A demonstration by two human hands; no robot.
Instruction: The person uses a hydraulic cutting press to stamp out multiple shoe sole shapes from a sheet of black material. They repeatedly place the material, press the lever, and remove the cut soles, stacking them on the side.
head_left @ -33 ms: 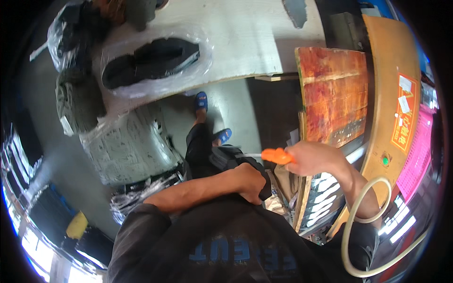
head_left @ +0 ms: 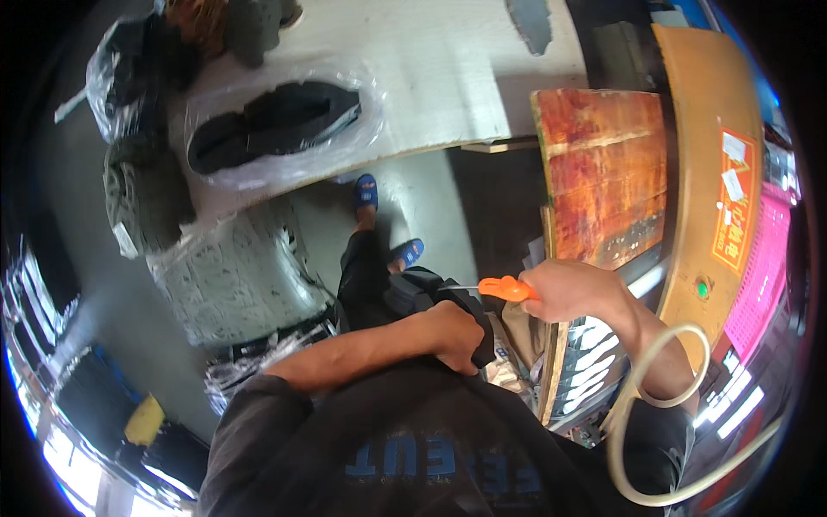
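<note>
1. Orange-handled tool [head_left: 502,289]: held in the right hand [head_left: 568,290], which is closed around the rear of the handle. A thin metal shaft projects leftward from the handle toward the dark item; the tip is too small to identify.
2. Dark item [head_left: 431,297]: a black piece, apparently fabric or a shoe part, held close in front of the torso. The left hand [head_left: 455,336] is closed on its lower edge, fingers curled over it, which appears to steady the piece against the pressure of the shaft.
3. Hand relation: the two hands sit near each other, left below and slightly left of right, with the tool bridging the gap between them. Holding the work at body height keeps it directly under the line of sight.
4. Edges on the right: a red-brown wooden board [head_left: 607,172] stands just beside the right hand, and an orange machine housing [head_left: 706,172] lies beyond it. Room on that side is tight.
5. A pale hose [head_left: 663,405] loops around the right forearm and may limit elbow travel.
6. Open room: bare floor lies ahead near the blue sandals [head_left: 366,191]. A pale tabletop [head_left: 431,77] farther out carries a plastic bag of black pieces [head_left: 276,121].
</note>
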